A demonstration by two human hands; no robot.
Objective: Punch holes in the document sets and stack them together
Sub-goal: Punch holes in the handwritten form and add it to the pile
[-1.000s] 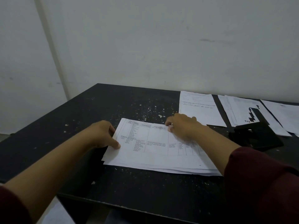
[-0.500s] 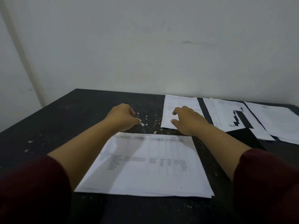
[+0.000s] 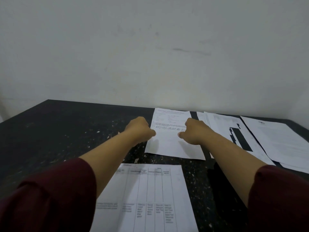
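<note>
Head view: both hands reach to the next document set (image 3: 168, 141) lying flat on the dark bench (image 3: 66, 128). The left hand (image 3: 139, 129) pinches its left edge and the right hand (image 3: 194, 131) its right edge, probably to lift it squarely. The table-printed set (image 3: 150, 198) lies nearer, untouched

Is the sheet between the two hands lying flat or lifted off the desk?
Flat, it seems: the sheet lies spread on the desk, no edge raised. Both hands touch its side edges; whether they grip it, cannot tell.
</note>
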